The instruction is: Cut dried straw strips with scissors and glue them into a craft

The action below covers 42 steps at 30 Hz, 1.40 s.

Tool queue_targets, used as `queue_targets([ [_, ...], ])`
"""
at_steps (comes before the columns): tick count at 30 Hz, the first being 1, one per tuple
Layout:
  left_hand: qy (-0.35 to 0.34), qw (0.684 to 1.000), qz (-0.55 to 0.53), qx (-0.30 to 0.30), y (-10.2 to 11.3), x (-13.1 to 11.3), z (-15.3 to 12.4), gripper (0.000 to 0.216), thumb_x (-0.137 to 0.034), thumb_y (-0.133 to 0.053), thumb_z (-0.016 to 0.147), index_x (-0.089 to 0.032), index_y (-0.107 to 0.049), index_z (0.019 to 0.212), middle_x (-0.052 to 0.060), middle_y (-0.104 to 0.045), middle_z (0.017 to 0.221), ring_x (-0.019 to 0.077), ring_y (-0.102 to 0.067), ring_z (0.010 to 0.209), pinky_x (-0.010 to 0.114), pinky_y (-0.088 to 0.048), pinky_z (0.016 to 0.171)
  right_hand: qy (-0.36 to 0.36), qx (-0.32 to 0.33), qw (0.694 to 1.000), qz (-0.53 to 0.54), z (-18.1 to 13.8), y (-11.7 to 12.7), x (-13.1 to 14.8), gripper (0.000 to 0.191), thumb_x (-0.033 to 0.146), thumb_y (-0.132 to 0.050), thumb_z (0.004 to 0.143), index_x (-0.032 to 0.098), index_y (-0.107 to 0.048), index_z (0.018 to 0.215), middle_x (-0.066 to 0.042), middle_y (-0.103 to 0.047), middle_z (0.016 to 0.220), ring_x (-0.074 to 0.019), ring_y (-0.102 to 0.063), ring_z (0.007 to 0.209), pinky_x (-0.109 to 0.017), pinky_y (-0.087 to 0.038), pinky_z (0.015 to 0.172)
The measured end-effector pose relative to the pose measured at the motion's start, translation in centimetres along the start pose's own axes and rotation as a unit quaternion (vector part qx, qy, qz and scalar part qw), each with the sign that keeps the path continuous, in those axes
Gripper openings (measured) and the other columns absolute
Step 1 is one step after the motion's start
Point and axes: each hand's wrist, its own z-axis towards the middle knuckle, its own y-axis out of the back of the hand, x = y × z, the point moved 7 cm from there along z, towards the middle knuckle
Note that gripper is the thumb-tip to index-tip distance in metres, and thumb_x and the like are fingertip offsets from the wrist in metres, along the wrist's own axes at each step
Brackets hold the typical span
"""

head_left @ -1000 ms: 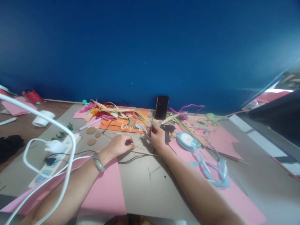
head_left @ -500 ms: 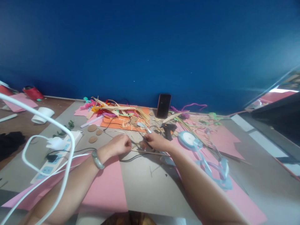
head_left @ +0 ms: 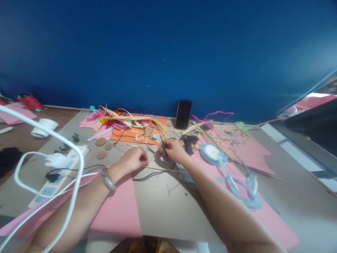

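My left hand (head_left: 135, 160) is curled into a fist on the grey table sheet (head_left: 160, 211), pinching a thin tan strip (head_left: 151, 160) that sticks out toward the right. A grey bracelet (head_left: 106, 178) sits on that wrist. Just to the right, my right hand (head_left: 172, 151) is closed round a thin dark tool (head_left: 163, 145), which looks like scissors, with its tip pointing up and to the left. The two hands are almost touching. A long thin stick (head_left: 160, 169) lies on the table under them.
Behind the hands lies an orange sheet (head_left: 131, 136) heaped with straw strips and pipe cleaners. A black phone (head_left: 183, 114) leans on the blue wall. A black glue gun (head_left: 189, 141), a blue ribbon spool (head_left: 212, 153) and loose ribbon (head_left: 246, 191) lie right. A power strip (head_left: 56, 175), white cable (head_left: 76, 175), cardboard discs (head_left: 100, 142) and pink paper (head_left: 118, 211) lie left.
My right hand has lowered the dark tool from upright to a slant and drawn in toward the left hand. The left hand has barely moved.
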Motion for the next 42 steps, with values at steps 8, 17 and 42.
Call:
queue_targets([
  [8, -0.008, 0.999, 0.045, -0.012, -0.7, -1.3, -0.2, 0.011, -0.022, -0.058, 0.075, -0.02, -0.067, 0.07, 0.005, -0.066, 0.08, 0.0188, -0.059, 0.074, 0.028, -0.04, 0.067, 0.004, 0.006, 0.999, -0.037, 0.4, -0.4, -0.3, 0.014, 0.026, -0.059, 0.068, 0.015, -0.061, 0.061, 0.0, -0.06, 0.056, -0.0116, -0.049, 0.054, -0.021, -0.034, 0.049],
  [17, -0.033, 0.999, 0.04, 0.018, -0.5, -0.8, -0.1, 0.012, -0.022, -0.059, 0.075, -0.021, -0.07, 0.072, 0.004, -0.065, 0.078, 0.0187, -0.059, 0.074, 0.027, -0.04, 0.067, 0.002, 0.022, 0.999, -0.05, 0.5, -0.5, -0.7, 0.015, 0.026, -0.061, 0.067, 0.014, -0.061, 0.058, 0.002, -0.054, 0.05, -0.0094, -0.043, 0.049, -0.02, -0.03, 0.044],
  [42, -0.097, 0.994, 0.033, -0.03, -0.1, -1.4, -0.2, 0.035, -0.004, -0.045, 0.076, -0.02, -0.075, 0.087, 0.006, -0.061, 0.088, 0.0182, -0.059, 0.087, 0.029, -0.045, 0.083, -0.079, 0.06, 0.991, 0.094, 0.8, -0.4, -2.0, 0.03, 0.041, -0.075, 0.065, 0.014, -0.062, 0.067, -0.001, -0.066, 0.058, -0.0067, -0.046, 0.042, -0.018, -0.035, 0.041],
])
